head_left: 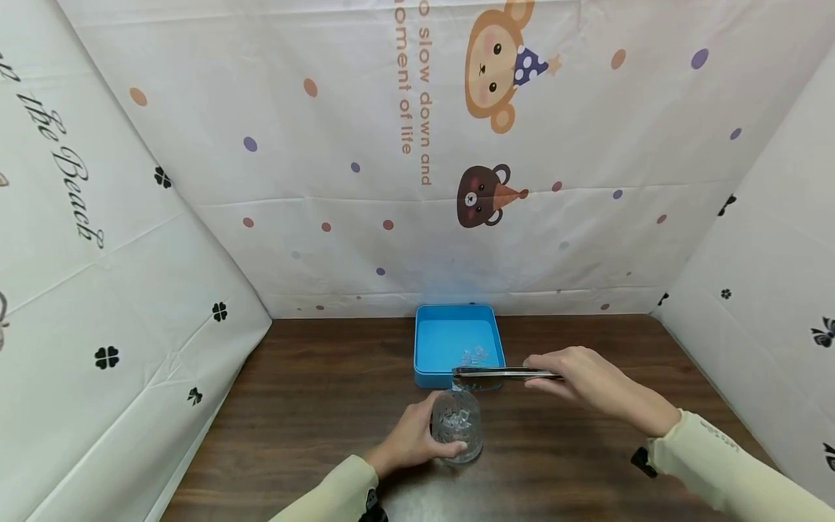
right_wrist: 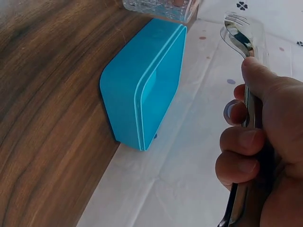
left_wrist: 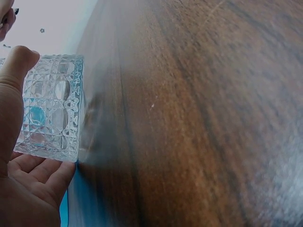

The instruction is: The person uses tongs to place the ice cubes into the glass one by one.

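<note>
My left hand (head_left: pixel 411 438) holds a clear, textured glass (head_left: pixel 457 429) upright on the table, thumb on the near side. Clear ice-like pieces show inside it. In the left wrist view, thumb and fingers wrap the faceted glass (left_wrist: pixel 53 106). My right hand (head_left: pixel 583 380) grips metal tongs (head_left: pixel 499 373), reaching left over the blue box's near edge to just above the glass's rim. The right wrist view shows the tongs (right_wrist: pixel 240 40) with a forked end and a spoon-like end. Something transparent appears at their tips; its shape is hard to make out.
Behind the glass stands a shallow blue box (head_left: pixel 427 380), with several clear pieces (head_left: pixel 476 355) in its near right corner. The brown wooden table (head_left: pixel 313 413) ends at a white printed cloth (head_left: pixel 365 246) at the back and sides.
</note>
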A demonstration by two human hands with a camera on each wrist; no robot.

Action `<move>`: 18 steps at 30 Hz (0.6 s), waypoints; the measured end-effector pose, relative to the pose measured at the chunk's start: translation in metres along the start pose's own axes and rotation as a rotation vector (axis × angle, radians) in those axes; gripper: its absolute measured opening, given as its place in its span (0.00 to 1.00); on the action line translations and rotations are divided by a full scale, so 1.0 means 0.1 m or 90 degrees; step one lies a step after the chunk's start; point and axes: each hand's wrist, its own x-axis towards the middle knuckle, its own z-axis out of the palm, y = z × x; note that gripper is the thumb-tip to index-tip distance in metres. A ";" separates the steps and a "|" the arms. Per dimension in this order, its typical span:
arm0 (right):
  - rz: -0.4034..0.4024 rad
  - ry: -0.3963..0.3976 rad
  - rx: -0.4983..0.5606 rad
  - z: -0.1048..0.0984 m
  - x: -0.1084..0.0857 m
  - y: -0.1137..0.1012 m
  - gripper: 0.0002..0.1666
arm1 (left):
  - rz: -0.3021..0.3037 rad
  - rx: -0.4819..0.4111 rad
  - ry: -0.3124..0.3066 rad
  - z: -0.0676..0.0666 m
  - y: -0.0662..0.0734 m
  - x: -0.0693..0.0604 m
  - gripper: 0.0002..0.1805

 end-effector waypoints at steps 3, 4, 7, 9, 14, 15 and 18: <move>0.015 -0.004 -0.006 0.01 -0.01 0.00 0.07 | 0.000 0.005 0.000 0.00 0.00 0.01 0.43; 0.020 -0.005 -0.011 0.02 -0.02 0.01 0.10 | 0.002 0.008 0.001 -0.01 0.00 0.01 0.43; 0.033 -0.007 -0.020 0.04 -0.03 0.03 0.18 | 0.006 0.019 0.005 -0.01 -0.01 0.02 0.43; 0.038 -0.007 -0.021 0.06 -0.04 0.04 0.20 | 0.005 0.023 0.006 -0.01 0.00 0.02 0.44; 0.045 -0.010 -0.010 0.10 -0.05 0.05 0.20 | -0.004 0.022 0.003 -0.01 0.00 0.01 0.44; 0.048 -0.013 -0.006 0.10 -0.05 0.04 0.20 | -0.005 0.021 0.002 -0.01 0.00 0.01 0.44; 0.052 -0.019 0.006 0.12 -0.04 0.04 0.19 | -0.009 0.012 -0.001 0.00 0.00 0.00 0.43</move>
